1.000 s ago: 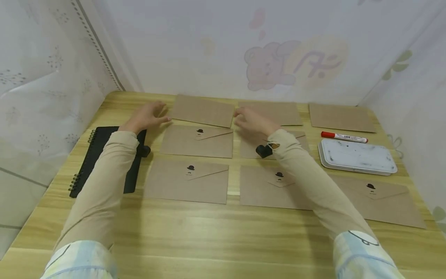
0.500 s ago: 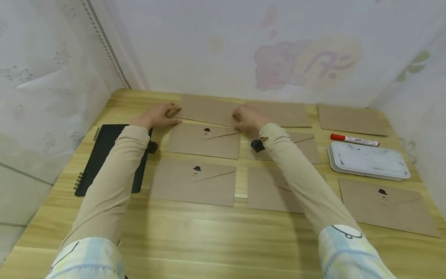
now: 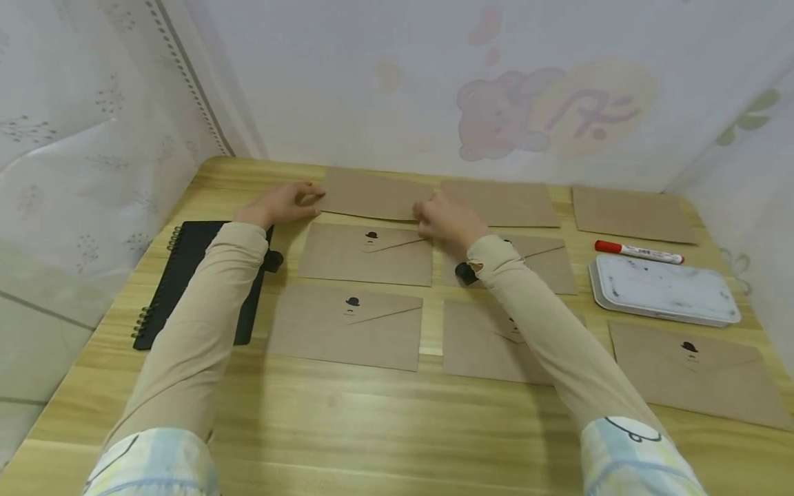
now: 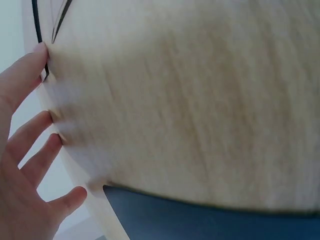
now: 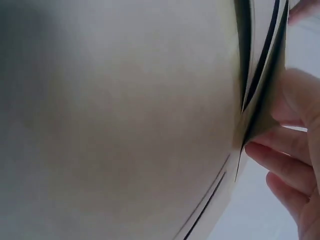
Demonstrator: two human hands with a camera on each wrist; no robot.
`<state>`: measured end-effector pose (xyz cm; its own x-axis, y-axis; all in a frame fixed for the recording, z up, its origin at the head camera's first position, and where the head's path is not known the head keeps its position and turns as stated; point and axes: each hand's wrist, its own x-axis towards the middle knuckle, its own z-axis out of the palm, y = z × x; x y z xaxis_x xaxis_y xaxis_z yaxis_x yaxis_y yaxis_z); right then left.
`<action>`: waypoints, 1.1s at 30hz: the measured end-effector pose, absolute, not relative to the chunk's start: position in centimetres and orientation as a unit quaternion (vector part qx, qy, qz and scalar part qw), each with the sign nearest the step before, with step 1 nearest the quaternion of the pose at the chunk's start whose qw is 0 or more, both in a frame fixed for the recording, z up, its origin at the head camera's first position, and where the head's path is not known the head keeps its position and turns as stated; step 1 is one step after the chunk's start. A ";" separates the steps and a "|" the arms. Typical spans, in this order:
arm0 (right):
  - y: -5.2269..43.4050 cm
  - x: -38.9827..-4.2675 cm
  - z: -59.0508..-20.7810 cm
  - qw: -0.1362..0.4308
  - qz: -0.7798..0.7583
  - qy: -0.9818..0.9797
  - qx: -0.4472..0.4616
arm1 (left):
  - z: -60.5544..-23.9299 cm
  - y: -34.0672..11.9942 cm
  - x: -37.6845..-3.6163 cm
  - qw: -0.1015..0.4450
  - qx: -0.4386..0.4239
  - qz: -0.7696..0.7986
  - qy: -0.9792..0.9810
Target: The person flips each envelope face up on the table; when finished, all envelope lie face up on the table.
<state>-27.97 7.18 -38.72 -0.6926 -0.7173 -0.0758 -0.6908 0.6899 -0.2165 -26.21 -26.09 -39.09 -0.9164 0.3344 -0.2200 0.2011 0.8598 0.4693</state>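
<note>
Both hands meet at the far-left envelope (image 3: 374, 194) in the back row of a wooden table (image 3: 372, 427). The left hand (image 3: 282, 202) lies with straight fingers touching the envelope's left edge; the left wrist view shows fingertips (image 4: 45, 50) set against a paper edge. The right hand (image 3: 448, 215) has curled fingers at the envelope's right corner, and the right wrist view shows fingers (image 5: 280, 160) pinching a lifted paper edge.

A second ago the hands hovered apart on either side of this envelope; they have since closed in on its two ends, and the right hand has gone from reaching to gripping. That suggests the envelope is about to be picked up or turned over, though it still lies flat, plain side up.

Eight more envelopes lie in rows around it, several flap side up. A black notebook (image 3: 186, 275) sits at left, a red marker (image 3: 639, 252) and a white tray (image 3: 664, 289) at right.
</note>
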 end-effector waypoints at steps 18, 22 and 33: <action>7.8 -28.6 -39.8 0.005 -0.309 0.907 -0.287 | -39.9 -24.4 -26.6 0.063 0.223 0.166 0.958; 7.5 -28.4 -39.7 -0.025 -0.345 0.903 -0.256 | -39.9 -24.3 -26.5 0.078 0.225 0.183 0.954; 7.0 -28.0 -39.3 -0.167 -0.350 0.880 -0.273 | -38.7 -23.9 -26.6 0.097 0.141 0.277 0.946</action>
<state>-28.04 7.05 -39.28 -0.7954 -0.3627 0.4855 -0.5971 0.6061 -0.5255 -26.58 -23.85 -38.66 -0.9415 0.3199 -0.1065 0.2120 0.8073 0.5508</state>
